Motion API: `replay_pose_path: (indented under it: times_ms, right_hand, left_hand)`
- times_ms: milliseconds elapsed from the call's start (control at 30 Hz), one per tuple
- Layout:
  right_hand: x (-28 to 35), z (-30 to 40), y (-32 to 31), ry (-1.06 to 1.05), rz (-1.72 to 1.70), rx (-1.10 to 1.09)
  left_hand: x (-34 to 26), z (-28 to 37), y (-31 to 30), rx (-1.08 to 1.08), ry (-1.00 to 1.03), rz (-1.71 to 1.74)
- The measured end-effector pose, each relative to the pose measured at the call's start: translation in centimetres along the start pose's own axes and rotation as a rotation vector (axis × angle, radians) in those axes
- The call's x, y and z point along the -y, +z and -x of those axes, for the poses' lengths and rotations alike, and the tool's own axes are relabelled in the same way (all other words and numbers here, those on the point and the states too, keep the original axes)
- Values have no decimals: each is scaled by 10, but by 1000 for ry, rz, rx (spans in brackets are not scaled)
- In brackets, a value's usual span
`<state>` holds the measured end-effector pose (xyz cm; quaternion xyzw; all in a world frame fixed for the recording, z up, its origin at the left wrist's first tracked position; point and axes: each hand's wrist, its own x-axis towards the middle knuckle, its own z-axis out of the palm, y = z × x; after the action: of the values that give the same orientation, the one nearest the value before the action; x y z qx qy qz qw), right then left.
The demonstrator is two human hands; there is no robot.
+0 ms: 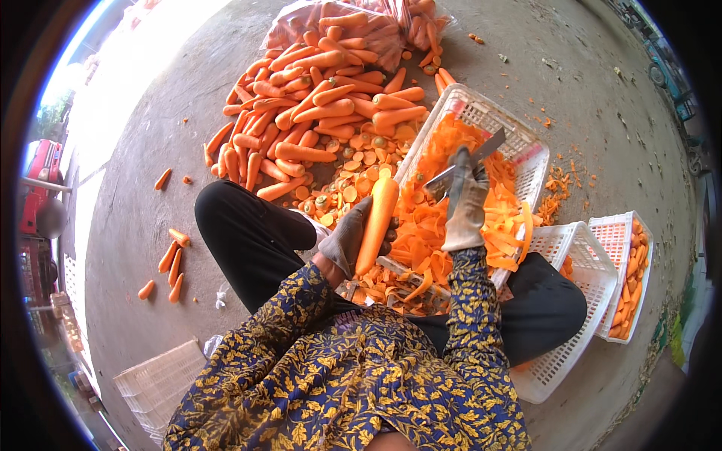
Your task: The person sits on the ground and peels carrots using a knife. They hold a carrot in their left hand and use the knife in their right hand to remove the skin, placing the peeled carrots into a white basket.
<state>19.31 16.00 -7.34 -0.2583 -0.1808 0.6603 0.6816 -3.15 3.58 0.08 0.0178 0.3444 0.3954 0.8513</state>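
My left hand (351, 237), in a grey glove, grips a large carrot (379, 220) that is tilted with its thick end away from me. My right hand (468, 197), in a worn glove, is closed around a metal-bladed knife (489, 146); its handle is mostly hidden by the fingers. The knife is apart from the carrot, over a white plastic crate (529, 149). Orange carrot peelings (417, 242) fill much of this crate and spill over its near side. Sliced carrot ends (350, 194) lie heaped just beyond my left hand.
A large pile of whole carrots (304, 107) spreads from a clear plastic bag (361, 34). On the right stand a white crate (581, 265) and another crate holding peeled carrots (634, 282). Several loose carrots (175, 265) lie left on the concrete floor, near another crate (163, 383).
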Motion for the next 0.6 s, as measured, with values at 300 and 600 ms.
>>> replay_pose_path:
  times_ms: [300, 600]
  right_hand:
    - [16, 103, 111, 63, 1006, 54]
    - [20, 56, 88, 67, 153, -11]
  left_hand:
    - [14, 11, 44, 6, 60, -94]
    - [11, 0, 1, -37, -44, -52]
